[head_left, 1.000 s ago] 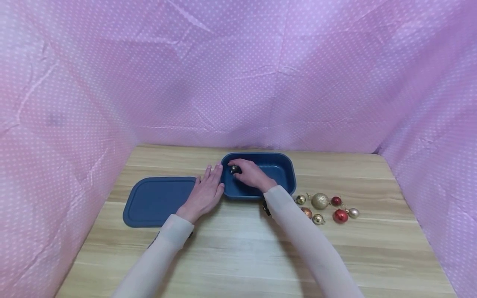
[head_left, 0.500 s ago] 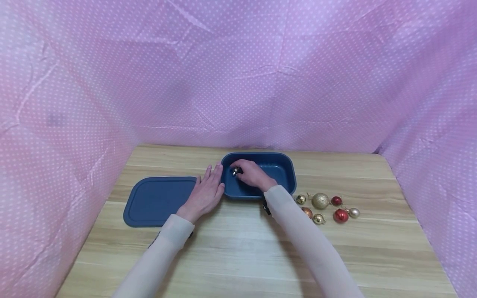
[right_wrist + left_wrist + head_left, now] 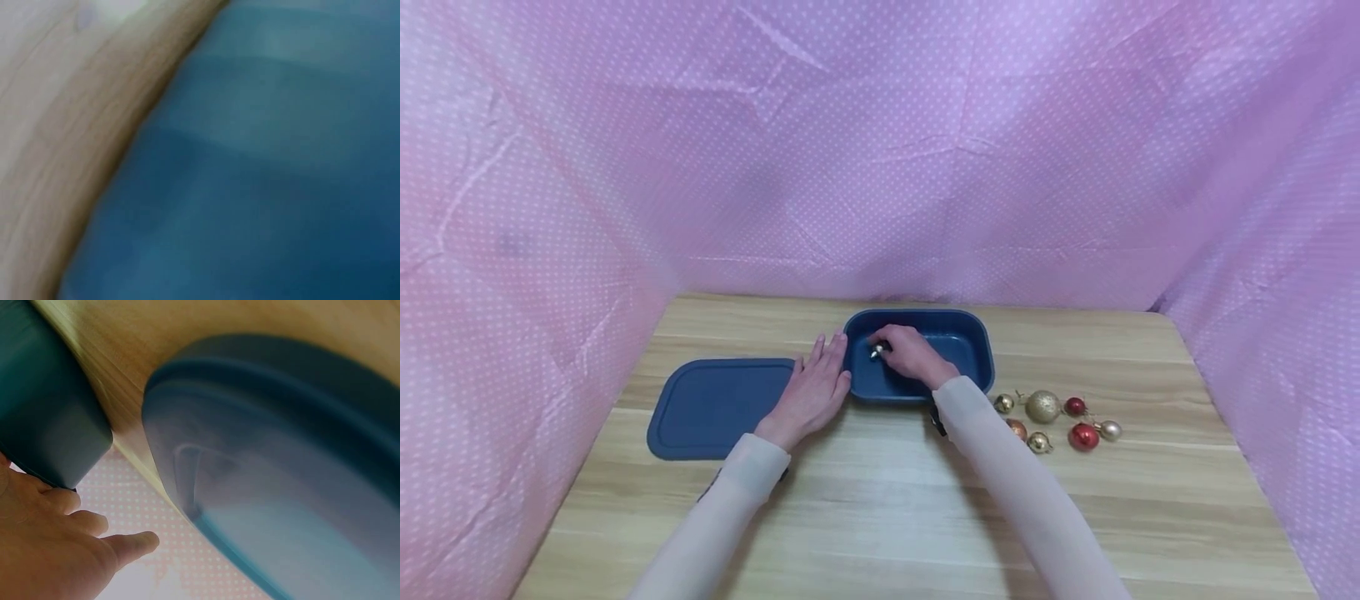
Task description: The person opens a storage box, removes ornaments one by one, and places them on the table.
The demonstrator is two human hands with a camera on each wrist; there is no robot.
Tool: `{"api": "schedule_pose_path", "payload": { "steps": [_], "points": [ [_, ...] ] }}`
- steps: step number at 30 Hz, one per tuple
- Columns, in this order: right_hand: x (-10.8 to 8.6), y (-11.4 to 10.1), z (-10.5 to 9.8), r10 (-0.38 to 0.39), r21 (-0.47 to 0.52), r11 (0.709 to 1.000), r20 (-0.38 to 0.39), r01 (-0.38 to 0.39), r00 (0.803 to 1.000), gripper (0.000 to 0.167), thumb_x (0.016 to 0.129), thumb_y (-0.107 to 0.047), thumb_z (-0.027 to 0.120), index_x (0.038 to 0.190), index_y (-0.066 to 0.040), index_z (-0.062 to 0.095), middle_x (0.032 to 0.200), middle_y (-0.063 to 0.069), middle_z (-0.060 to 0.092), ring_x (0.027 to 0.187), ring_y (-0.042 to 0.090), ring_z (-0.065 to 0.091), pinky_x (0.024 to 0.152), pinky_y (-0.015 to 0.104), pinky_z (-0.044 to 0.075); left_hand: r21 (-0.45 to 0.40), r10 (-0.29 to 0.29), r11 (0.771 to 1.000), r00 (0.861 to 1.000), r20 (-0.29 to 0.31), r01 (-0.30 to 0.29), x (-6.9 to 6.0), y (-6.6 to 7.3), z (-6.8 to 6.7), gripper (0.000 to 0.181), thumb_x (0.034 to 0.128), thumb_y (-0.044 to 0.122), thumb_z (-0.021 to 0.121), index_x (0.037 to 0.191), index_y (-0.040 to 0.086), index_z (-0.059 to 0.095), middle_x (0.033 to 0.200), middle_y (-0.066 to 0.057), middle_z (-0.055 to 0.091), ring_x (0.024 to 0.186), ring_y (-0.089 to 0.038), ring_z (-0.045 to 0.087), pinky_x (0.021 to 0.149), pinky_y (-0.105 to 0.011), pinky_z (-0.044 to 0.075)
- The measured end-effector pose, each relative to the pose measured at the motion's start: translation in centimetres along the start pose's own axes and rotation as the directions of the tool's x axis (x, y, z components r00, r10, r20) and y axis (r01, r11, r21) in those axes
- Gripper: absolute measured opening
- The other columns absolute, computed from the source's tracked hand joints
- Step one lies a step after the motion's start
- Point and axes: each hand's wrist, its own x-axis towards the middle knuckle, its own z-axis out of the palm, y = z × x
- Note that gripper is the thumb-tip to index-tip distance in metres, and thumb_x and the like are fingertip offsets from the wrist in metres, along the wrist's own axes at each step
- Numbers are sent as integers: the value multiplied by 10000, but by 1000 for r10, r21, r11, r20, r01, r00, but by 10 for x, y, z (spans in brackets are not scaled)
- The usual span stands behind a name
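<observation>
A dark blue rectangular box point(image 3: 973, 362) stands at the back middle of the table in the head view. My right hand point(image 3: 912, 354) reaches into its left part and pinches a small shiny Christmas ornament point(image 3: 877, 351), mostly covered by the fingers. My left hand point(image 3: 811, 392) lies with straight fingers against the box's left side. In the left wrist view, the left hand point(image 3: 56, 540) touches the box wall point(image 3: 50, 394). The right wrist view holds only the blurred blue box point(image 3: 250, 175) and table; the right hand is not seen there.
A blue lid point(image 3: 722, 408) lies flat left of the box, partly under the left hand. Right of the box lie several ornaments, among them a large gold glitter ball point(image 3: 1043, 407), a red ball point(image 3: 1083, 437) and a pale ball point(image 3: 1110, 430). Pink dotted cloth point(image 3: 880, 167) encloses the wooden table point(image 3: 880, 517).
The ornament in my right fingers has shifted slightly right and toward me within the box, and the fingers have moved a little with it. My left hand has stayed in place.
</observation>
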Motion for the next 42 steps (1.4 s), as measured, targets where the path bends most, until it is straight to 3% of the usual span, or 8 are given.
{"api": "schedule_pose_path", "payload": {
  "steps": [17,26,42],
  "points": [
    [-33,-11,-28,-14,64,998,-150,24,989,296,1006,-63,654,1297,-66,713,1336,88,684,1285,245,601,1123,419,438,-5,-5,1000,1000,4,5,-1,0,-1,661,1120,366,294,1675,98,54,1734,-60,86,1593,-323,18,1215,-667,112],
    [-59,-18,-43,-54,51,996,-255,69,965,295,989,-86,691,1281,-94,728,1325,72,692,1261,260,625,1081,443,473,-7,5,1000,1000,-4,-5,-1,0,0,665,1119,366,296,1674,91,54,1734,-84,105,1591,-347,41,1209,-673,129],
    [-98,-29,-60,-130,55,985,-378,162,917,305,971,-67,717,1273,-103,730,1305,43,698,1225,239,640,1031,447,503,-20,2,1000,1000,2,-2,0,1,-2,663,1120,357,297,1672,84,50,1734,-88,103,1591,-346,25,1207,-677,129]
  ]
}}
